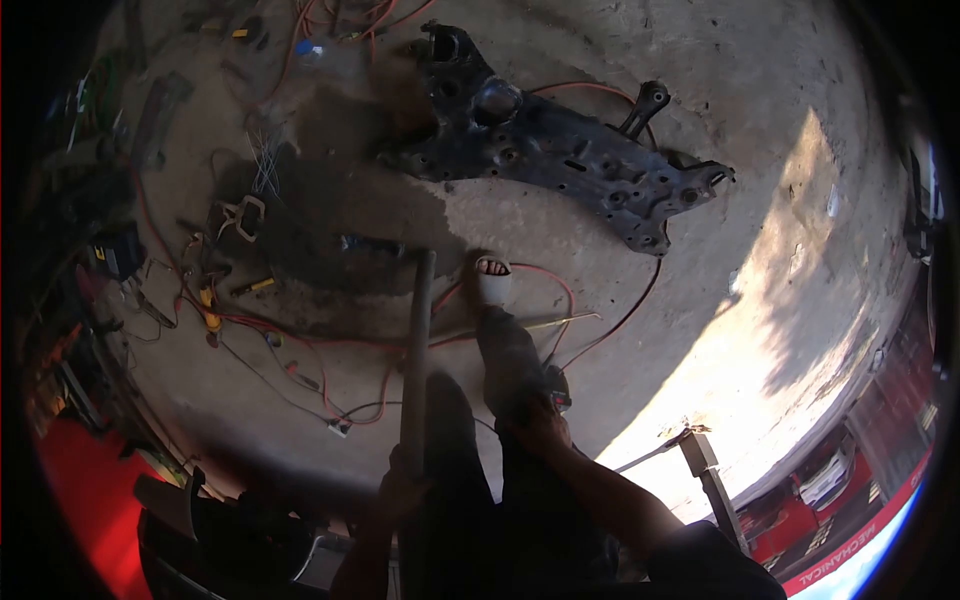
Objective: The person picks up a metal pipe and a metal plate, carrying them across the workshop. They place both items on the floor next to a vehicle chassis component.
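Note:
My left hand (402,488) is wrapped round the lower part of a long metal pipe (418,340), which stands up beside my left leg with its far end over the dark, wet-looking floor patch. My right hand (541,430) is at my right leg; shadow hides its fingers. Close by it is a dark object with a bit of red (557,388), perhaps a power tool; whether I touch it cannot be made out. In front of my sandalled foot (492,280) lies a black car subframe (570,150) with an arm sticking up. A short dark part (370,245) lies left of the pipe's tip.
Red hoses (340,342) loop over the concrete around my feet. At the left lie a clamp-like metal piece (240,218), thin wires (265,165), a yellow-handled tool (255,287) and a dark box (118,252). A metal stand (712,480) rises at the lower right.

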Tool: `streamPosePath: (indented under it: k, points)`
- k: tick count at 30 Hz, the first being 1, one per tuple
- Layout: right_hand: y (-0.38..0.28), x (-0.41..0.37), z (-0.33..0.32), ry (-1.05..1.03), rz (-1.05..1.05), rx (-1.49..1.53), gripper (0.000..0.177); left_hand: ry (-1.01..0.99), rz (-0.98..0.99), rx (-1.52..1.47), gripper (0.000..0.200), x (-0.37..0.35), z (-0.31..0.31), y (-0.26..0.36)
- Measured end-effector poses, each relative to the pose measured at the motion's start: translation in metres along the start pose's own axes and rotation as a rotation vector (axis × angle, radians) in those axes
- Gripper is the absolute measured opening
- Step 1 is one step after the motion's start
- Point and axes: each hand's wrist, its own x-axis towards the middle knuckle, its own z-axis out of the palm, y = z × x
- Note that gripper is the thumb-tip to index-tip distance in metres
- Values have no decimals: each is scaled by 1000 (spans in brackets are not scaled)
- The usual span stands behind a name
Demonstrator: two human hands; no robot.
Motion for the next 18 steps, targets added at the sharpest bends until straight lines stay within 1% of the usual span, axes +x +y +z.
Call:
streamPosePath:
  k: [3, 6, 9, 11, 12, 14, 17, 18]
  points:
    - [-2, 1, 0, -1, -15, -18, 61, 21, -8, 21, 99, 1, 1, -5]
    - [-8, 1, 0, -8, -9, -5, 59, 64, 102, 44, 99, 4, 5, -17]
    - [-19, -2, -4, -6, -3, 15, 56, 71, 124, 8, 99, 6, 10, -29]
    - [-20, -3, 2, 14, 32, 1, 54, 7, 53, -61, 96, 5, 6, -22]
    - [-19, -3, 6, 20, 12, -6, 54, -27, 20, -96, 95, 5, 5, -21]
    - [-19, -5, 10, 36, -27, -22, 53, -27, 52, -127, 95, 8, 9, -31]
    - [-26, -7, 16, 2, -24, -68, 53, 4, 100, -153, 97, 16, 20, -59]
    - [-26, -9, 21, 29, -47, -73, 52, 20, 118, -158, 98, 20, 25, -69]
